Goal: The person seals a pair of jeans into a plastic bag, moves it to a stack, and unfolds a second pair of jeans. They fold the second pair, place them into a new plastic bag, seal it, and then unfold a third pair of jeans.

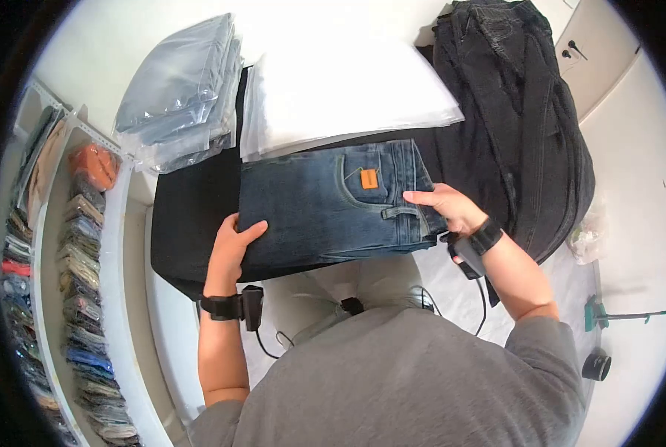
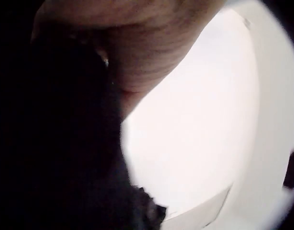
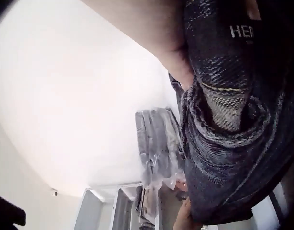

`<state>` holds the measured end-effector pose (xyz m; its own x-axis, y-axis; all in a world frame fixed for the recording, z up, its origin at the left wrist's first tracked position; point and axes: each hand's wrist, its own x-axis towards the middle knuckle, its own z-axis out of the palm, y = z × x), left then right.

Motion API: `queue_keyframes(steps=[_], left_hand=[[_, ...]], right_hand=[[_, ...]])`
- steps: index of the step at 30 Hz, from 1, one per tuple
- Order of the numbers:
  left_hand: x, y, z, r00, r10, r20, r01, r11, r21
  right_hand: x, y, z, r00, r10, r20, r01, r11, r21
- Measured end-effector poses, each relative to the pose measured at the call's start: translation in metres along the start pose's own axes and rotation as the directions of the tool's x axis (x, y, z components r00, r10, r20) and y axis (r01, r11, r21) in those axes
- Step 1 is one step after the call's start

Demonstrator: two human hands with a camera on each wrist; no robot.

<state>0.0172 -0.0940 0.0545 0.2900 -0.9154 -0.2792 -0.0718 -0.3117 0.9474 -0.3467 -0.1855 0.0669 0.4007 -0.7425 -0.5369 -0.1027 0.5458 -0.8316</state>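
1. Nearest to the camera is your grey shirt [image 1: 415, 380]; just beyond it you hold the folded blue jeans [image 1: 325, 205] at its two short ends, above the black table top [image 1: 187, 223].
2. Your left hand [image 1: 228, 249] grips the folded leg end, with the thumb on top and the fingers hidden below.
3. Your right hand [image 1: 444, 207] grips the waist end, with the fingers lying over the waistband beside a belt loop [image 1: 398, 212]. I cannot see the thumb.
4. I judge the denim soft but rather heavy. It is not fragile and not slippery, but the bundle will sag in the middle and the layers can slide open.
5. The waistband [image 3: 223, 110] looks like the thickest and firmest part, so it is the safest place to hold. At the leg end, pinch all layers together.
6. A stack of clear plastic bags [image 1: 340, 97] lies behind the jeans, and a pile of dark jeans [image 1: 512, 127] lies beside it on the right.
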Motion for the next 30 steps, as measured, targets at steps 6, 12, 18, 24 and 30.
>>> queue_keyframes(steps=[6,12,18,24,30], left_hand=[[0.011,-0.023,-0.009,0.994,0.085,-0.063,-0.072,0.981,0.181],[0.000,-0.007,-0.002,1.000,0.012,-0.022,-0.009,0.990,0.137],[0.003,-0.024,-0.016,0.997,-0.072,0.006,0.072,0.997,-0.040],[-0.025,0.025,0.015,0.965,0.160,0.207,-0.058,0.902,-0.427],[-0.022,0.042,0.054,0.681,0.489,0.545,-0.513,0.850,-0.122]], right_hand=[[0.003,0.005,-0.005,0.899,-0.342,-0.275,0.166,0.845,-0.508],[-0.040,0.005,0.081,0.536,-0.730,0.424,0.426,-0.200,-0.882],[-0.010,0.039,0.107,0.600,-0.709,0.371,0.287,-0.242,-0.927],[-0.007,0.042,0.105,0.599,-0.715,0.361,0.262,-0.250,-0.932],[-0.011,0.037,0.096,0.644,-0.669,0.370,0.293,-0.231,-0.928]])
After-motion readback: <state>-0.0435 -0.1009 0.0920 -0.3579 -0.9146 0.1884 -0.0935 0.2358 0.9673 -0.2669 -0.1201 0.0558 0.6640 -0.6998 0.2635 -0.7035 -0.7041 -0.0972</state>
